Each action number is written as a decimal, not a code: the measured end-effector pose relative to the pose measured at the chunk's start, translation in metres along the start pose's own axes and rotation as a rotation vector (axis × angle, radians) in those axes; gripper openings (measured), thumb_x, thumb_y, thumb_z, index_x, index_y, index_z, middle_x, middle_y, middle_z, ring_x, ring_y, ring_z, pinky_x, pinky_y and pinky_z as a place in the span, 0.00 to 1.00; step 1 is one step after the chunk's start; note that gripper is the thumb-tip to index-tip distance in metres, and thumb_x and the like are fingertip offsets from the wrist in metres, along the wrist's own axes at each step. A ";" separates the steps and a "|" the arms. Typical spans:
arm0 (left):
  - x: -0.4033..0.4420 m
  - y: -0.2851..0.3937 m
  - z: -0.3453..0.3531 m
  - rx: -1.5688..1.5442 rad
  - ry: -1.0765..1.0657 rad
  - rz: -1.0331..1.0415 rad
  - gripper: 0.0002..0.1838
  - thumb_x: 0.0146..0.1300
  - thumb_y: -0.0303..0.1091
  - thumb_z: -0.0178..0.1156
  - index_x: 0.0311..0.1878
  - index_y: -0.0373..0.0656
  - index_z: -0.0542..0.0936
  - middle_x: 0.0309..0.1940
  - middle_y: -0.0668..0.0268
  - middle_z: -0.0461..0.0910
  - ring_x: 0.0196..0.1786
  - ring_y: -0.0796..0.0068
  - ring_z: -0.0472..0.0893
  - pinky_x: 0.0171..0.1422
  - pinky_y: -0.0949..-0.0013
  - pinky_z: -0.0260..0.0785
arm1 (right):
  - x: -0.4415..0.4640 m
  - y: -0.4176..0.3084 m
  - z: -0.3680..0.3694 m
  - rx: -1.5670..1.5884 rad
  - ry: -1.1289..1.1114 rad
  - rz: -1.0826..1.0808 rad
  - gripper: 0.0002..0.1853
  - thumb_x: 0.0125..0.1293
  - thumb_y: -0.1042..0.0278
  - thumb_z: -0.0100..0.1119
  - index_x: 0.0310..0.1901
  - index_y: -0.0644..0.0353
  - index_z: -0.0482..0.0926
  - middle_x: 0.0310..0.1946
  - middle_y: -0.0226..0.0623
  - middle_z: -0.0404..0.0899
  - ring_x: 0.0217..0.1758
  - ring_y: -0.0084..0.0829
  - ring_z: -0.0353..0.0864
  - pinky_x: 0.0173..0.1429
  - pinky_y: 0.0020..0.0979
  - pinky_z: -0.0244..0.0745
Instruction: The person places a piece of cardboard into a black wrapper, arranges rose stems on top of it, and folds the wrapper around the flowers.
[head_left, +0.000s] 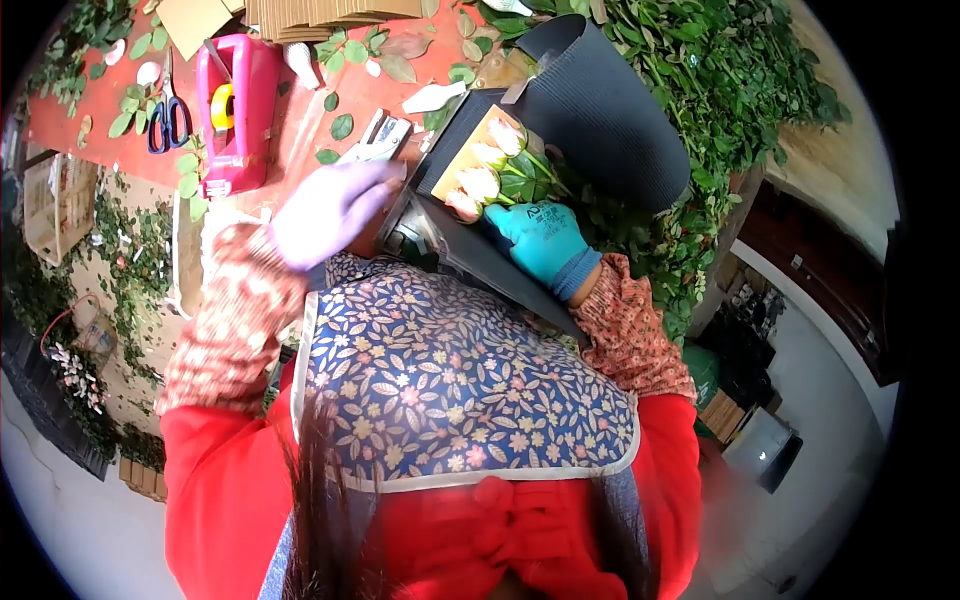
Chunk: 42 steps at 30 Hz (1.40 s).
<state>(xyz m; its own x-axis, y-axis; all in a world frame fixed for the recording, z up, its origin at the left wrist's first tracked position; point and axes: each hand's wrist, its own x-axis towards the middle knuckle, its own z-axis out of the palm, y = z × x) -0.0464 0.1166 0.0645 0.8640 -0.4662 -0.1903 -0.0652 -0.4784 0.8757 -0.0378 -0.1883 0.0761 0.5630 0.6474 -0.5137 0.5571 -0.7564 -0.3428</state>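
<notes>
Left hand (pixel 335 212), lavender-gloved, blurred. Right hand (pixel 543 243), teal-gloved, at pale-pink roses (pixel 478 184). Scissors (pixel 168 93) lie beside pink tape dispenser (pixel 240 148), red table (pixel 305 150). Green foliage (pixel 705 90), heaped, upper right.

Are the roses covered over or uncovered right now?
Uncovered: the roses lie with their heads in plain view against a brown card; the curled dark sheet is beside them.

4 roses (pixel 480 183) on card (pixel 460 162), R of tape disp. (pixel 238 150) w/ scissors (pixel 168 98) to its L.
</notes>
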 end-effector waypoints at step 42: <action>0.073 -0.032 0.047 -0.254 -0.500 0.407 0.13 0.57 0.15 0.59 0.42 0.39 0.86 0.46 0.56 0.86 0.56 0.61 0.83 0.63 0.62 0.75 | 0.014 0.006 -0.003 -0.053 0.117 0.193 0.13 0.65 0.55 0.60 0.37 0.58 0.79 0.24 0.43 0.79 0.27 0.46 0.81 0.30 0.44 0.74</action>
<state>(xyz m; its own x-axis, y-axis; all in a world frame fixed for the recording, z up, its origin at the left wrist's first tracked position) -0.0048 0.0633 0.0018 0.4581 -0.8877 0.0473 -0.1640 -0.0321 0.9859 -0.0249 -0.1833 0.0697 0.7271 0.5003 -0.4701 0.4621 -0.8631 -0.2039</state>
